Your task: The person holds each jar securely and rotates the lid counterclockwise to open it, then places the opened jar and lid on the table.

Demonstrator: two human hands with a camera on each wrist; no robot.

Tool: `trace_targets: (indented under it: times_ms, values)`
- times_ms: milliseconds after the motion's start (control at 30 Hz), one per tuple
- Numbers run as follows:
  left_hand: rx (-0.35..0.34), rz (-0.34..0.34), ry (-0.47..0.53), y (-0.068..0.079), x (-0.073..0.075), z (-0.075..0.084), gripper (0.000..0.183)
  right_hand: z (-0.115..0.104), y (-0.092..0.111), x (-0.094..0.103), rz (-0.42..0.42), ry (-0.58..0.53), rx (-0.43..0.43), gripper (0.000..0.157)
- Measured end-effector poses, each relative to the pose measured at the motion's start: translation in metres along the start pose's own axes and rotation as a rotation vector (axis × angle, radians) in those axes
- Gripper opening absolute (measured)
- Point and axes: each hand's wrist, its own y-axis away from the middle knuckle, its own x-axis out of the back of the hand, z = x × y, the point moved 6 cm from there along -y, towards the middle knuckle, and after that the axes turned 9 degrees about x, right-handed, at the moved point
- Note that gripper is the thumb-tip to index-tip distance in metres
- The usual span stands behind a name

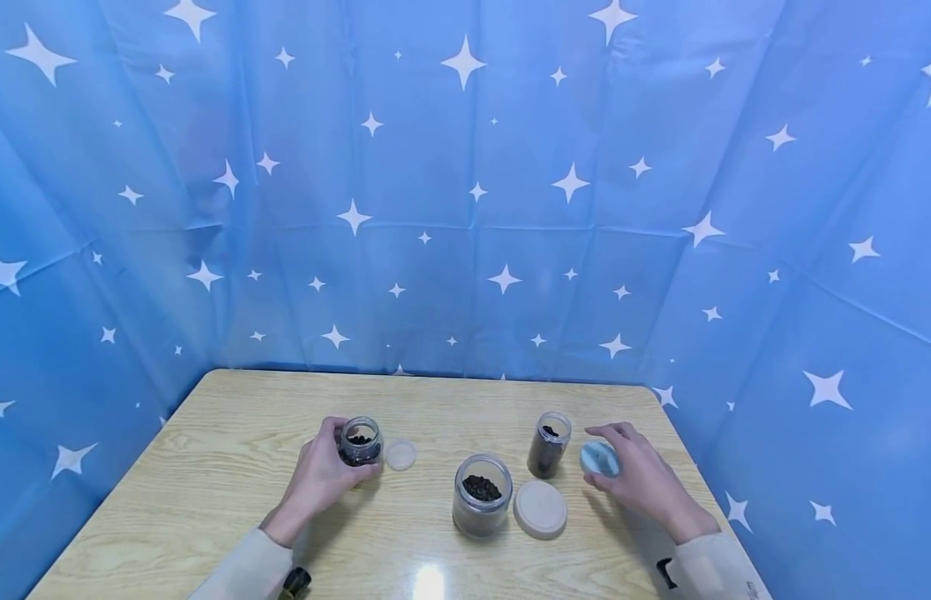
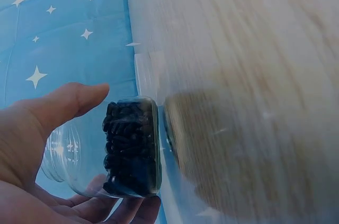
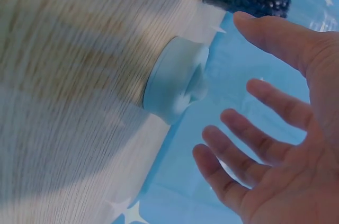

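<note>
My left hand (image 1: 326, 471) holds a small open glass jar (image 1: 361, 443) from its side, thumb and fingers around it. Dark, bean-like pieces (image 2: 130, 147) fill the jar's lower part in the left wrist view, and its base is right at the tabletop. A clear round lid (image 1: 401, 455) lies just to the right of that jar. On the other side, my right hand (image 1: 638, 471) is spread around a light-blue lid (image 3: 177, 81) with a raised grip. The right wrist view shows its fingers apart from the lid, which rests on the table.
Between the hands stand a wide open jar (image 1: 480, 517) and a taller, narrow jar (image 1: 545, 454), both with dark contents. A pale round lid (image 1: 540, 510) lies beside the wide one. A dark object (image 1: 296, 581) sits by the left sleeve. A starry blue curtain (image 1: 435, 250) surrounds the table.
</note>
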Motion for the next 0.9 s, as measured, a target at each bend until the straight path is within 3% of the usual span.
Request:
trace_targets:
  times_ms: [500,900]
  values:
    - [0.022,-0.036,-0.028,-0.004,-0.006,-0.001,0.096,-0.005,0.009,0.006,0.092,-0.004,0.046,0.069]
    - [-0.017,-0.073,-0.067,-0.006,-0.004,-0.005,0.104,-0.008,0.014,0.006,0.148,-0.004,0.082,0.071]
